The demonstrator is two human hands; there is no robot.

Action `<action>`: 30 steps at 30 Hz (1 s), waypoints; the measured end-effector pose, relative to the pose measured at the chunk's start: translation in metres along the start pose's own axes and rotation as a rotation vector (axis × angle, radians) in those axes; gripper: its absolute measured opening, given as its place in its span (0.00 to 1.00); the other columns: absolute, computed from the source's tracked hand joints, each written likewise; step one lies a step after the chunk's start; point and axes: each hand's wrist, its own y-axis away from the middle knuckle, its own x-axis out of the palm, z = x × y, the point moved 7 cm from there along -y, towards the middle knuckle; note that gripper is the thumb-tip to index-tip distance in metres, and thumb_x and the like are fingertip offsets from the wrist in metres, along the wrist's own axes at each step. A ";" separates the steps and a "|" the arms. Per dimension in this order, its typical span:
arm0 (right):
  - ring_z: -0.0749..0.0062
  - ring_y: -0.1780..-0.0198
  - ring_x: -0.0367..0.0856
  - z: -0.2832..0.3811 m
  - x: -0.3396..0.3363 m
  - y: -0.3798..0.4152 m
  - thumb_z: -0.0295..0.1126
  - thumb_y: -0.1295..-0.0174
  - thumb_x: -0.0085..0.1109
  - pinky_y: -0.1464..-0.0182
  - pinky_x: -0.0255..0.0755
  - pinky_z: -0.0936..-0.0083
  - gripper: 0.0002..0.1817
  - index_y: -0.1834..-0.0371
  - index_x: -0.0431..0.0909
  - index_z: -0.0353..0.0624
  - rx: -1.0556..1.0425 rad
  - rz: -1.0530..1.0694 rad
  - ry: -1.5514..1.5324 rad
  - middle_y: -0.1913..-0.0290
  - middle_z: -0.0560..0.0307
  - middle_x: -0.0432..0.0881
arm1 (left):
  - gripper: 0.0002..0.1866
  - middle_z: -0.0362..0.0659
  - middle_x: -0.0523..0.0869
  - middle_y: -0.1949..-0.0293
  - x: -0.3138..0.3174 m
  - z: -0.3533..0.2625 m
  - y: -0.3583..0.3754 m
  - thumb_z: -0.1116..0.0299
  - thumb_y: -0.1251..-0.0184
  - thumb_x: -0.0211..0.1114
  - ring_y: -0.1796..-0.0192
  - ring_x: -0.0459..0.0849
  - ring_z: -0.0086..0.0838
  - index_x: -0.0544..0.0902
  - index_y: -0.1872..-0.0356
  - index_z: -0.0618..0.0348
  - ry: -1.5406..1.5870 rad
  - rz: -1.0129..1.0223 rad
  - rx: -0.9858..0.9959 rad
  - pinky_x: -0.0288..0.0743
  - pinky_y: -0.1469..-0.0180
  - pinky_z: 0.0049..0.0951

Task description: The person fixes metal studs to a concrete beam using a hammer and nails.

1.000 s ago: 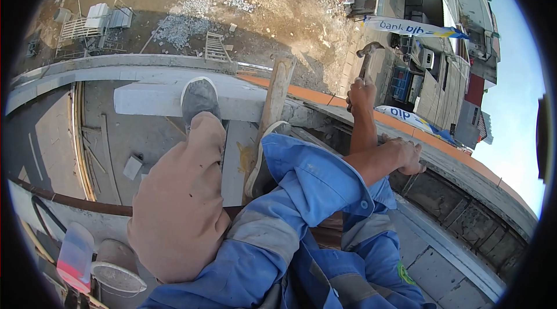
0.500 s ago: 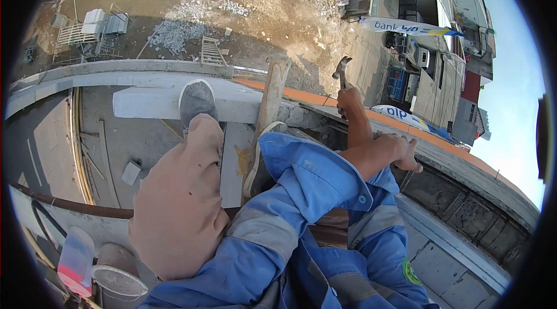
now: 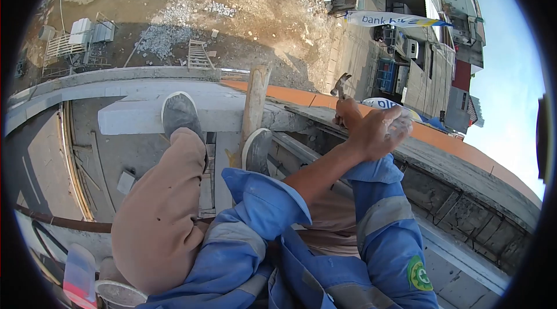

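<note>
A hammer stands up from my right hand, whose fingers are wrapped round its handle near the head. My left hand is just right of it and nearer to me, its forearm crossing in front of my right arm. Its dusty fingers are loosely apart, with nothing seen in them. Both hands are over the rough concrete ledge beside an orange wall edge. A wooden post rises left of the hammer.
My shoes rest near a pale concrete beam, high above the ground. A grey bucket and a red and clear container are at lower left. Rubble, a ladder-like frame, a bank banner and buildings lie below.
The view has shifted, so the scene sits further left. My left hand has lifted and turned, its fingers now pointing up. The hammer has come down a little, still in my right hand.
</note>
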 end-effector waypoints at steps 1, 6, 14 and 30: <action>0.65 0.84 0.73 -0.002 0.000 -0.004 0.31 0.30 0.47 0.84 0.69 0.66 0.11 0.60 0.75 0.32 0.008 0.037 -0.020 0.78 0.53 0.72 | 0.15 0.54 0.86 0.56 -0.030 0.007 0.012 0.63 0.35 0.60 0.50 0.84 0.43 0.79 0.55 0.65 0.015 -0.231 0.081 0.76 0.46 0.41; 0.63 0.85 0.72 -0.011 0.016 -0.024 0.25 0.34 0.45 0.86 0.71 0.64 0.10 0.72 0.72 0.31 0.051 0.134 -0.260 0.80 0.50 0.71 | 0.27 0.55 0.76 0.40 -0.074 0.182 0.082 0.65 0.39 0.64 0.36 0.73 0.47 0.71 0.39 0.59 -0.762 -0.141 -0.631 0.69 0.36 0.43; 0.68 0.78 0.71 -0.004 0.014 -0.008 0.26 0.34 0.45 0.83 0.69 0.69 0.11 0.52 0.72 0.38 -0.089 0.027 -0.200 0.75 0.53 0.72 | 0.43 0.59 0.64 0.30 -0.035 0.186 0.083 0.53 0.42 0.69 0.25 0.55 0.55 0.60 0.30 0.61 -0.687 0.128 -0.442 0.51 0.25 0.48; 0.68 0.85 0.71 0.030 0.033 -0.021 0.28 0.33 0.46 0.86 0.62 0.69 0.17 0.44 0.69 0.32 -0.937 -0.477 0.252 0.82 0.54 0.71 | 0.58 0.62 0.50 0.26 -0.022 0.221 0.088 0.42 0.45 0.68 0.22 0.43 0.56 0.45 0.27 0.71 -0.645 0.390 -0.398 0.54 0.26 0.54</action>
